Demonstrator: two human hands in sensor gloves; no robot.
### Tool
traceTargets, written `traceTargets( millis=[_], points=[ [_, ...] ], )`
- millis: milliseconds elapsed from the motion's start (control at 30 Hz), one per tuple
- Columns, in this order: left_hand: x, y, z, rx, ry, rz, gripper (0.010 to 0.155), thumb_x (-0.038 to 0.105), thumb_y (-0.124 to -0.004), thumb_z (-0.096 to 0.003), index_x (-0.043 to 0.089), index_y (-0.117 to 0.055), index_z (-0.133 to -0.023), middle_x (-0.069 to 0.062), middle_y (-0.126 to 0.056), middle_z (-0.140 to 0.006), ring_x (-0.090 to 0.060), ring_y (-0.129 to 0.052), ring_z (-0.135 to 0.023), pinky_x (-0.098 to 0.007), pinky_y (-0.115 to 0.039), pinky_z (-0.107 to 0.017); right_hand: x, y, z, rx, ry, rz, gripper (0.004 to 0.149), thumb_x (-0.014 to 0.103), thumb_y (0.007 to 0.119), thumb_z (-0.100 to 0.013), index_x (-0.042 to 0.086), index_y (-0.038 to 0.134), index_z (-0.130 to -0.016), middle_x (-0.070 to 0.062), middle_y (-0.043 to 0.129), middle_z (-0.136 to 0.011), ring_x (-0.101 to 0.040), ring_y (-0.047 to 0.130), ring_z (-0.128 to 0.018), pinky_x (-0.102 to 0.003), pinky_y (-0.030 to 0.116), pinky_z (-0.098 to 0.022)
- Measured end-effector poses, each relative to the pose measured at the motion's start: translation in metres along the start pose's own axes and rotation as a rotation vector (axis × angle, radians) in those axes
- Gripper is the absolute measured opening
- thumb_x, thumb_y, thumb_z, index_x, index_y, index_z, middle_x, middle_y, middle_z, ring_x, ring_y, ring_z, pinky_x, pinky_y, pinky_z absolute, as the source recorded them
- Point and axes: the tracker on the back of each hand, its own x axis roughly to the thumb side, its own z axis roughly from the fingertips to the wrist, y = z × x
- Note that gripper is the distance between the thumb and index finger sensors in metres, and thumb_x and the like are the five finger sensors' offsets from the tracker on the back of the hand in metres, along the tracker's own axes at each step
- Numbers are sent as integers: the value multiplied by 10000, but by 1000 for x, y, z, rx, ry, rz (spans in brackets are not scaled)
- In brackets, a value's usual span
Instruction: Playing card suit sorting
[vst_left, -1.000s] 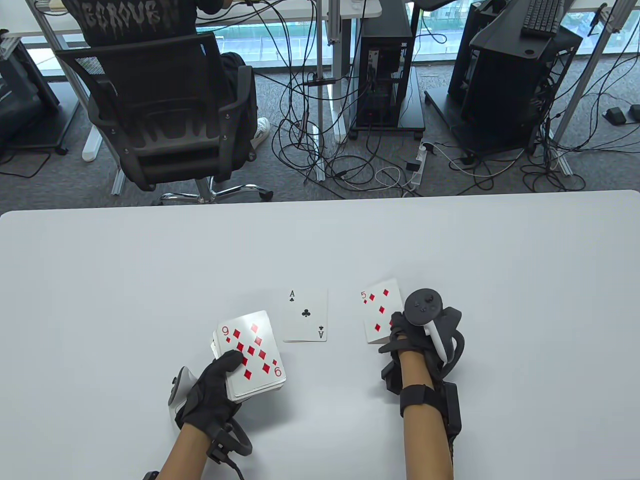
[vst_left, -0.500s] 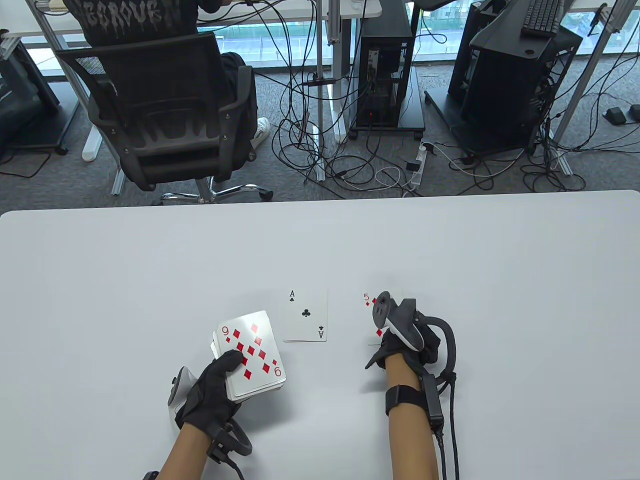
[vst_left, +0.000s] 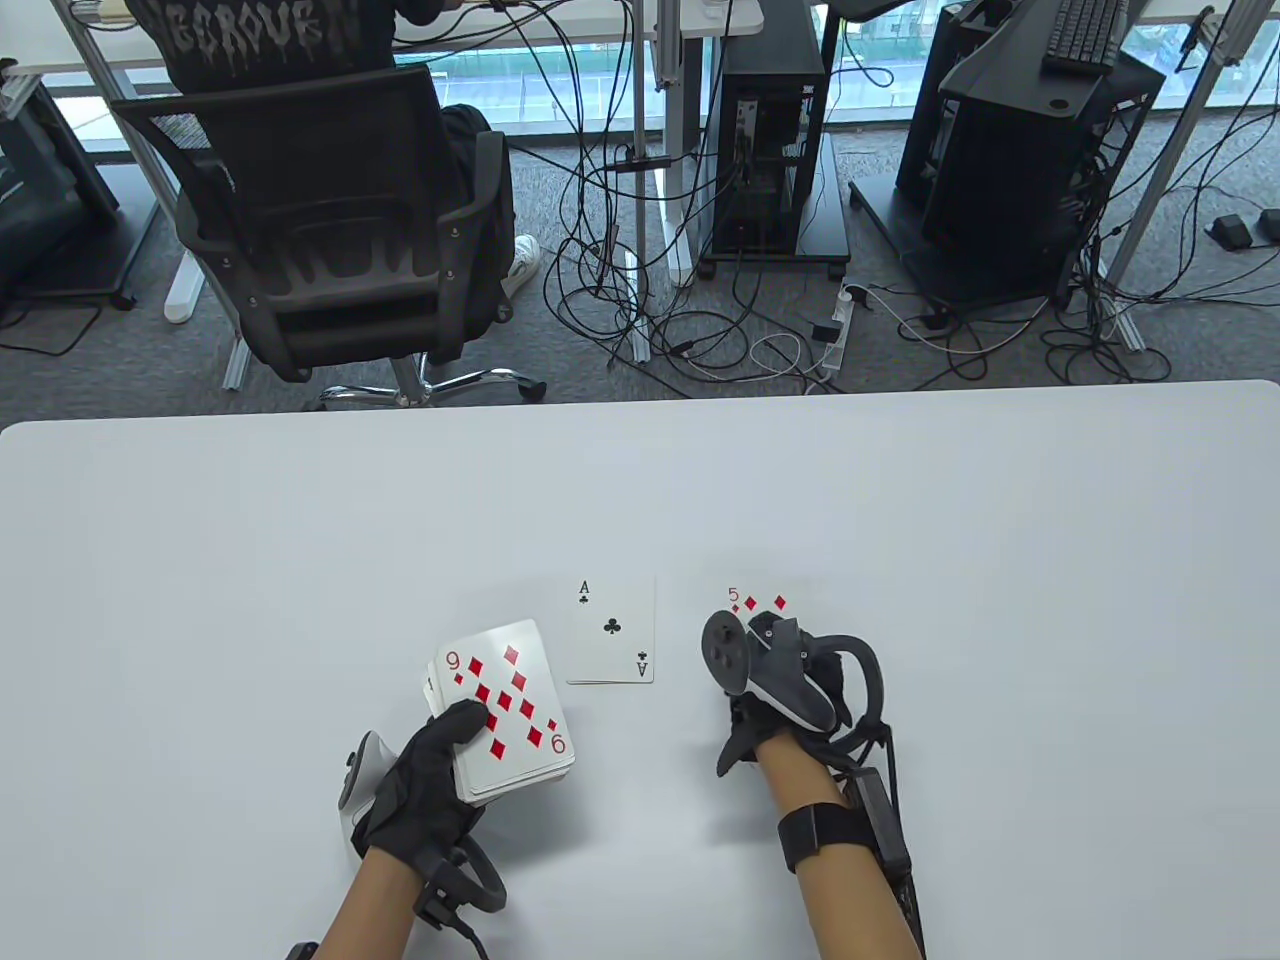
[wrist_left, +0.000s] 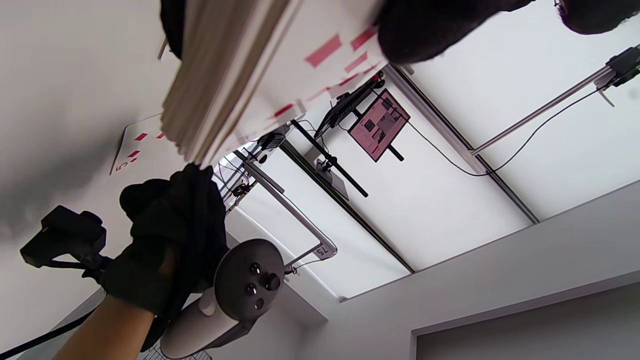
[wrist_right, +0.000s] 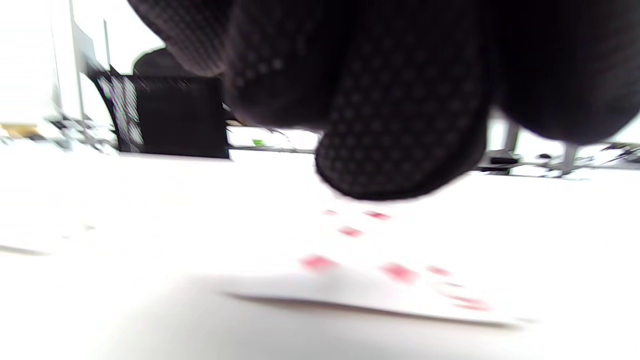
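Note:
My left hand (vst_left: 425, 780) grips a face-up deck (vst_left: 505, 715) near the table's front, thumb on the top card, a nine of diamonds. The left wrist view shows the deck's edge (wrist_left: 240, 75) close up. An ace of clubs (vst_left: 612, 630) lies face up just right of the deck. Further right, a five of diamonds (vst_left: 765, 602) lies flat on the table, its near half hidden under my right hand (vst_left: 748, 728). In the right wrist view the gloved fingers (wrist_right: 400, 125) hang above that card (wrist_right: 380, 270) and hold nothing.
The white table (vst_left: 300, 520) spreads wide on all sides of the cards. Beyond its far edge are an office chair (vst_left: 320, 220) with a seated person, computer towers and floor cables.
My right hand has let go of the five of diamonds, rolled over and drawn back toward the front edge. The card now lies flat. The left hand and deck stayed put.

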Motion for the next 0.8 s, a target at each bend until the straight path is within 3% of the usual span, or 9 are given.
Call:
traceTargets(
  millis=[233, 300, 467, 600, 800],
  points=[
    [-1, 0, 0, 1, -2, -13, 641, 492, -660, -642, 293, -271, -1111, -24, -467, -1136, -274, -676, -1005, -399, -695, -703, 71, -13, 32, -1, -281, -634, 513, 293, 613, -566, -172, 741, -740, -129, 937, -378, -325, 987, -281, -508, 857, -228],
    [-1, 0, -1, 0, -3, -16, 640, 491, -660, -642, 295, -270, -1110, -22, -466, -1136, -274, -675, -1005, -399, -693, -704, 85, -12, 38, 9, -316, -703, 558, 331, 602, -574, -182, 733, -751, -150, 937, -398, -346, 984, -298, -520, 852, -235],
    [-1, 1, -1, 0, -6, -20, 640, 496, -657, -642, 295, -270, -1110, -24, -462, -1136, -277, -669, -1006, -403, -688, -705, 104, -10, 44, 49, -377, -619, 732, 453, 664, -546, -231, 638, -802, -187, 897, -487, -387, 955, -387, -548, 832, -287],
    [-2, 0, -2, -12, -9, -14, 640, 495, -659, -642, 297, -271, -1110, -22, -464, -1137, -274, -671, -1007, -403, -690, -705, 104, -8, 45, 9, -363, -595, 713, 447, 737, -504, -207, 652, -775, -130, 894, -454, -341, 966, -365, -517, 847, -276],
    [-2, 1, -1, -13, -8, -40, 633, 494, -663, -639, 298, -286, -1109, -18, -480, -1133, -270, -684, -1001, -399, -698, -700, 105, -1, 42, 47, -337, -608, 685, 441, 765, -475, -176, 669, -758, -106, 890, -432, -317, 969, -349, -501, 855, -266]
  ],
)
